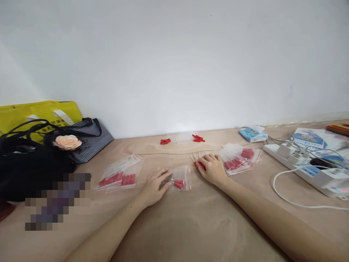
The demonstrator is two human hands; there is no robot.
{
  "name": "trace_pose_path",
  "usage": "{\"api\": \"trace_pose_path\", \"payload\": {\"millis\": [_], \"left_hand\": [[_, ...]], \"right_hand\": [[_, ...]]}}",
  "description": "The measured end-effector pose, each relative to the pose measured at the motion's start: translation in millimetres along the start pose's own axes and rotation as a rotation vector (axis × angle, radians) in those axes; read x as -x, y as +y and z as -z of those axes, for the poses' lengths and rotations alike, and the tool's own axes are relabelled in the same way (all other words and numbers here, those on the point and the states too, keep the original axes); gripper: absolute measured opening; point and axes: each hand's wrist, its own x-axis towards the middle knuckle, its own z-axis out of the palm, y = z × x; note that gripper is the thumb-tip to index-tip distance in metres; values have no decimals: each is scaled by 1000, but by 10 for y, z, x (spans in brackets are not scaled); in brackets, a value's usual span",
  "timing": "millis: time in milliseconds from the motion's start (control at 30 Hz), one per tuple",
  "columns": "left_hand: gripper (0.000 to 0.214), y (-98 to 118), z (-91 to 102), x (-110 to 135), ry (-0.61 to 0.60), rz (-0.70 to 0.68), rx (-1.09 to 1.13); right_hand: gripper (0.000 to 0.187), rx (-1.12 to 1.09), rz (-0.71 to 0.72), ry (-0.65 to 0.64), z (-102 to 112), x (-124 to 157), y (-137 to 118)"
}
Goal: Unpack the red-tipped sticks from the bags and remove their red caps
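Note:
My left hand (155, 185) lies on the left end of a clear zip bag (186, 174), its thumb and fingers apart. Inside that bag are a few red-handled thin sticks (179, 183), their handles towards the bag's right edge. Over on the right, my right hand (212, 168) curls its fingers round loose red-handled sticks (200, 165) on the table, whose pale thin shafts point away from me. Its palm hides part of them. Just beyond that hand, filled zip bags (240, 157) lie fanned out. More filled zip bags (120, 176) overlap to the left of my left hand.
By the wall lie two small groups of red-handled sticks (165, 141) with clear bags (184, 137). At right are a blue tissue pack (253, 134), a white power strip (302, 169) and cables. Black bags and a yellow bag (71, 110) stand at left.

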Motion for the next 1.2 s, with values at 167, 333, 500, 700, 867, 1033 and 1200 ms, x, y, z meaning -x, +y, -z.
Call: {"api": "trace_pose_path", "payload": {"millis": [167,333,500,700,867,1033,1200], "left_hand": [[39,-8,-3,-2,-14,8,1],[39,0,3,-2,-23,6,0],[39,0,4,-7,-21,9,-3],[40,-8,3,-7,-37,14,-3],[40,-26,-9,-14,-30,11,3],[39,-18,-2,-8,-20,-2,-4],[40,-9,4,-2,-29,3,-11]], "right_hand": [[23,-50,76,-89,47,0,-18],[31,-53,73,-125,63,-4,-14],[19,-25,63,-90,19,-14,-11],[20,-66,91,-3,-13,3,21],[23,-125,115,18,-16,7,33],[15,-279,119,84,56,18,21],[8,-561,287,-13,97,76,-60]]}}
